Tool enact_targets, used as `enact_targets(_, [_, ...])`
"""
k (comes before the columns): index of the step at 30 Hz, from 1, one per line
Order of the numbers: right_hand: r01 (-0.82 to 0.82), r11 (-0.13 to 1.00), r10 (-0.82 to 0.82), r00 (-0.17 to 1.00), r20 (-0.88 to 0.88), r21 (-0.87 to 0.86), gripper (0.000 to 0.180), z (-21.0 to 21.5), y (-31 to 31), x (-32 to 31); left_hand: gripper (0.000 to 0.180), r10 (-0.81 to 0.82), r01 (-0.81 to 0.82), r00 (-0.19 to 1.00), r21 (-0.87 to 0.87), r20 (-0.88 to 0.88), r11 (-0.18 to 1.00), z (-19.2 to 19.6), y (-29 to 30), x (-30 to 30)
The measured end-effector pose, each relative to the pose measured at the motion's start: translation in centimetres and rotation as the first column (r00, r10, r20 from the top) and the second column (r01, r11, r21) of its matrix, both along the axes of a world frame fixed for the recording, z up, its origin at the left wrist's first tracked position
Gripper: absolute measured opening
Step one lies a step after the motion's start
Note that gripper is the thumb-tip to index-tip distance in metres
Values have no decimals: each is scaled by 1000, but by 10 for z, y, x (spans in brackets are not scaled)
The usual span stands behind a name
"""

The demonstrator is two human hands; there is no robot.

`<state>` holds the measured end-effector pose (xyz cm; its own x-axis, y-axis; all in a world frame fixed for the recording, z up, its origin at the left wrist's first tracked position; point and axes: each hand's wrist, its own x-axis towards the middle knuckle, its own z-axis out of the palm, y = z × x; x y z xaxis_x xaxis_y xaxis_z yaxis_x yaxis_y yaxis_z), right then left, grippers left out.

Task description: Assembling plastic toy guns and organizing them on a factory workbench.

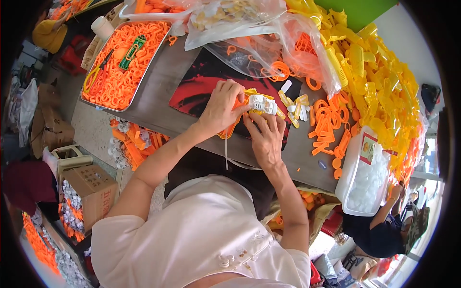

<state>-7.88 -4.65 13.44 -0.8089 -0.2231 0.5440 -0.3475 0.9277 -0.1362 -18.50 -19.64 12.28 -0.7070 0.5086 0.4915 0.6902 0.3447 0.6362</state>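
Over a dark red-and-black mat, my two hands hold a small assembly with a white plastic mechanism and a yellow-orange plastic shell. My left hand is closed on its left side, thumb and fingers pinching near the white part. From below, my right hand grips its near edge with bent fingers. A thin white cord hangs down beneath my left hand. Just right of the assembly lie several small yellow and white plastic pieces. My fingers hide part of the shell.
Left on the table is a metal tray of orange rings, with scissors and a green object on top. Orange parts, a tub of clear pieces and heaped yellow shells stand right. Plastic bags lie behind.
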Motion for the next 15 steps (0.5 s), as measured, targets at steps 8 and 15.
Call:
enact_targets(8, [262,948,-249,964,92,-180,38,-17,-57,16,34,-80,79,995,-19,-64,997,-3,-3,-15])
enact_targets(15, [253,949,-254,967,16,-187,40,13,5,-15,22,-134,125,990,-153,-45,980,0,-9,-30])
